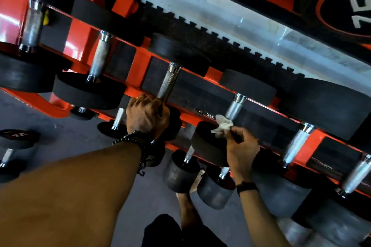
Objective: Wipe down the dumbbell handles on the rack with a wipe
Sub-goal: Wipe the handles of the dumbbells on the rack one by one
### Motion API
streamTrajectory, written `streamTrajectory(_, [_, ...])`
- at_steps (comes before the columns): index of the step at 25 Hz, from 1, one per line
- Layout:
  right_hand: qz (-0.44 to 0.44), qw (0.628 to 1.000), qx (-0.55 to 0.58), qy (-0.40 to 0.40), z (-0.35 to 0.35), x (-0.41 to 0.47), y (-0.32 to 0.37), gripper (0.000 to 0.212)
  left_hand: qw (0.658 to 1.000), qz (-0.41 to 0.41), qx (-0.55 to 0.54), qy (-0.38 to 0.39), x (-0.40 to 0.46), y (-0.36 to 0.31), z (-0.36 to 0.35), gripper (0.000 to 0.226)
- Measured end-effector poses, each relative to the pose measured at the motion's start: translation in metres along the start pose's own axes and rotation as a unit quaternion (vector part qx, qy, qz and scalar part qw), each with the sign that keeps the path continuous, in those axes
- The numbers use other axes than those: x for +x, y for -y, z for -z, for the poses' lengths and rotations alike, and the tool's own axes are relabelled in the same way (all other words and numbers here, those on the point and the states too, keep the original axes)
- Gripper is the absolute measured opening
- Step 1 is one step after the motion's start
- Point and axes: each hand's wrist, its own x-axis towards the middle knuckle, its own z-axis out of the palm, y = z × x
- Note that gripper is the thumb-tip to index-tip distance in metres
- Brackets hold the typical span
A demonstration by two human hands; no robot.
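The left hand (147, 115) is curled round the near end of a knurled handle (167, 84) on the upper tier of the red rack (140, 62), its knuckles toward the camera and a ring on one finger; dark beaded bracelets circle the wrist just below. That handle runs up and away from the hand to a black head (179, 52) at the back of the rack. The right hand (242, 150) sits lower and to the right, fingers bent, pinching a crumpled white wipe (222, 126) between thumb and fingertips. The wipe sticks out past the fingertips, up and to the left, and lies against the lower end of the neighbouring handle (234, 107), right where that handle meets its near head (208, 142); whether the cloth wraps the metal or only touches it cannot be told. A dark band is on the right wrist. More dumbbells line both tiers on either side, their handles bare and well apart from both hands. A lone dumbbell (14, 146) lies on the grey floor (84, 142) at far left. A bare foot (195, 183) shows beneath the lower tier.
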Motion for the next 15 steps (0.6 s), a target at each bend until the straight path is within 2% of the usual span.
streamTrajectory(3, [-0.003, 0.993, 0.062, -0.096, -0.01, 0.034, 0.017, 0.01, 1.0, -0.007, 0.0, -0.004, 0.0, 0.0, 0.001, 0.028])
streamTrajectory(5, [0.023, 0.989, 0.045, -0.14, -0.015, 0.045, 0.024, 0.011, 1.0, -0.008, 0.0, -0.013, 0.001, 0.0, -0.001, 0.027])
streamTrajectory(7, [0.01, 0.993, -0.022, -0.119, -0.009, 0.022, 0.014, 0.014, 1.0, -0.003, -0.002, -0.011, -0.001, 0.0, -0.002, 0.028])
streamTrajectory(9, [-0.001, 0.996, -0.072, -0.058, 0.0, -0.002, 0.01, 0.016, 1.0, 0.0, -0.003, -0.003, -0.002, 0.001, -0.001, 0.031])
streamTrajectory(11, [-0.007, 0.998, -0.049, -0.043, -0.002, 0.021, 0.012, 0.012, 1.0, 0.005, -0.001, 0.003, -0.001, 0.001, -0.001, 0.032])
streamTrajectory(13, [-0.019, 0.996, 0.033, -0.084, -0.011, 0.063, 0.023, 0.013, 1.0, 0.002, 0.001, -0.002, 0.001, 0.001, -0.001, 0.031])
streamTrajectory(15, [-0.015, 0.995, 0.026, -0.096, -0.014, 0.068, 0.024, 0.02, 1.0, -0.004, 0.004, -0.005, 0.001, 0.0, -0.002, 0.032])
